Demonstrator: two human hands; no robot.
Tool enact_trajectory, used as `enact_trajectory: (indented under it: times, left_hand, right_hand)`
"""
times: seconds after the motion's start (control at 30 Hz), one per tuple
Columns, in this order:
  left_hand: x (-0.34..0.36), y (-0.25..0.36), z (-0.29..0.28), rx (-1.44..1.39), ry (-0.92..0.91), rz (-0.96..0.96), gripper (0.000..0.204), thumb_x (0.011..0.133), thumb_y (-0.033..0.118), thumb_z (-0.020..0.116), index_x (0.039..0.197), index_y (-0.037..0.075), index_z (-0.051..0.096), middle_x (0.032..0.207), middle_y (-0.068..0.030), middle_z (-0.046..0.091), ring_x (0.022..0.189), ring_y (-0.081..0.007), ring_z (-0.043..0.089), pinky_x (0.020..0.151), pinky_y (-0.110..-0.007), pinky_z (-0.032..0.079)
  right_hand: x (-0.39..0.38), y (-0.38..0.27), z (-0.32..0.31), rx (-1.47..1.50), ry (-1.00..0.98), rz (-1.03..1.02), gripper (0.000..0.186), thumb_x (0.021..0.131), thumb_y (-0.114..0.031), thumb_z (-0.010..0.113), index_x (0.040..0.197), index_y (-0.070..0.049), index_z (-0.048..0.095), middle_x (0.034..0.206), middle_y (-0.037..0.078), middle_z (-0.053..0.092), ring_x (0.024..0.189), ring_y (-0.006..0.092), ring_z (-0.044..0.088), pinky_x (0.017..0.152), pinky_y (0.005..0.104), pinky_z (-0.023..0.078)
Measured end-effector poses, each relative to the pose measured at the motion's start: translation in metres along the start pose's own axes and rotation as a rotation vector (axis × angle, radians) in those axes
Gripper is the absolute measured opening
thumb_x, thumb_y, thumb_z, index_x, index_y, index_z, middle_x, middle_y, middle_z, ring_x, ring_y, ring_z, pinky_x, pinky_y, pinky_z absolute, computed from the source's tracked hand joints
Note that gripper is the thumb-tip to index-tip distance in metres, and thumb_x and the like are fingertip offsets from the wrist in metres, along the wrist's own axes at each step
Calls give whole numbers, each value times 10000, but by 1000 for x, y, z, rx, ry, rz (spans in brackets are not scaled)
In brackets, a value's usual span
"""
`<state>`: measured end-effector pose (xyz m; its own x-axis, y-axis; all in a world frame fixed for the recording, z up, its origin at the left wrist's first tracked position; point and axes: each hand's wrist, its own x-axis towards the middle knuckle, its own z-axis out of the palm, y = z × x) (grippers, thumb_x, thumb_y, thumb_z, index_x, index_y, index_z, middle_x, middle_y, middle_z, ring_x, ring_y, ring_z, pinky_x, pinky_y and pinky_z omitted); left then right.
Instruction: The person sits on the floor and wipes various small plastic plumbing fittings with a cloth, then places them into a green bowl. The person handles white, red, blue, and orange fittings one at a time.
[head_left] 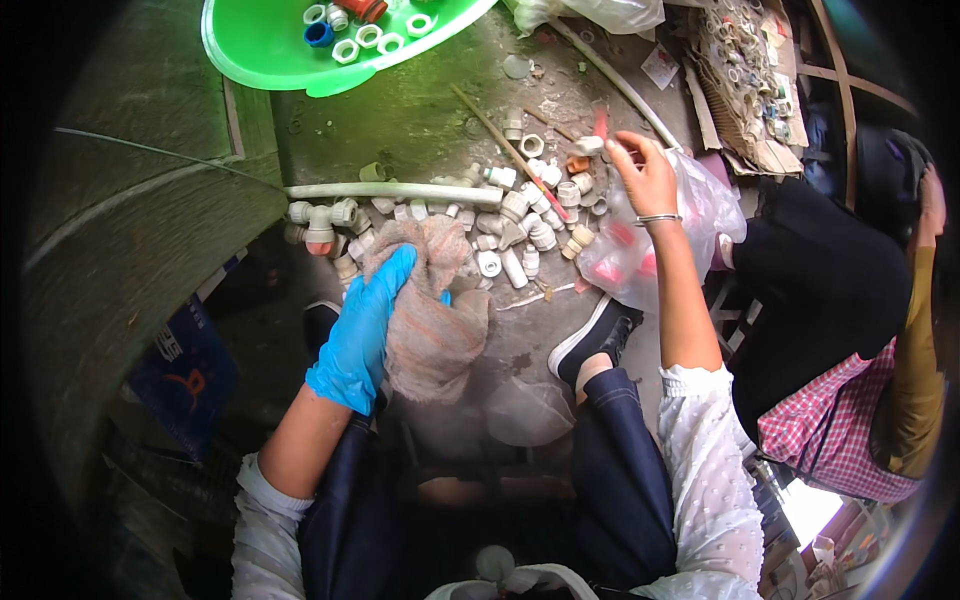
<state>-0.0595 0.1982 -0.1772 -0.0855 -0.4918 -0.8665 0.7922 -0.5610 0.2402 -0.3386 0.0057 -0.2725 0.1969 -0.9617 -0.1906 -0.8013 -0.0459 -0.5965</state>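
My left hand (370,305), in a blue glove, grips a crumpled beige-brown rag (440,330) beside a loose pile of white plastic pipe fittings (515,205). My right hand (635,165), bare with a bracelet at the wrist, pinches a small white fitting (590,146) at the back right of the pile, just above an orange piece (578,163). A clear plastic bag (690,230) with red items inside lies under my right forearm. A white pipe (390,191) lies along the back of the pile on the left, and a thin stick (500,136) slants across it.
A green basin (260,55) holding several fittings stands at the back left, near a wooden panel (130,210). Cardboard (745,140) piled with small parts is at the back right. A co-worker (820,300) sits close on my right. My shoes (590,335) are below the pile.
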Motion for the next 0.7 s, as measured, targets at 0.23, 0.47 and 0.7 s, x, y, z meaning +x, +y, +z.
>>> enact_trajectory:
  times: [0.23, 0.47, 0.7]
  left_hand:
    - [4, -2, -7, 20, -8, -9, 354, 951, 182, 402, 1285, 67, 396, 1279, -96, 458, 1154, -203, 469, 979, -325, 384]
    - [6, -3, -9, 17, -44, 16, 350, 947, 178, 411, 1279, 66, 402, 1262, -103, 469, 1146, -202, 476, 976, -320, 386]
    - [-4, 2, -1, 20, 13, 43, 363, 941, 212, 446, 1275, 77, 405, 1235, -102, 491, 1118, -212, 497, 961, -332, 408]
  right_hand:
    - [-21, -6, 8, -229, -41, -104, 275, 732, -306, 704, 855, -69, 637, 840, 94, 581, 738, 227, 581, 660, 340, 469]
    - [-21, -21, 25, -363, -17, -252, 222, 698, -310, 701, 730, -96, 650, 798, 87, 570, 748, 247, 569, 648, 351, 462]
    - [-54, -78, -2, 846, -536, 276, 287, 805, -124, 655, 1055, -12, 570, 1006, 70, 624, 887, 135, 604, 767, 262, 494]
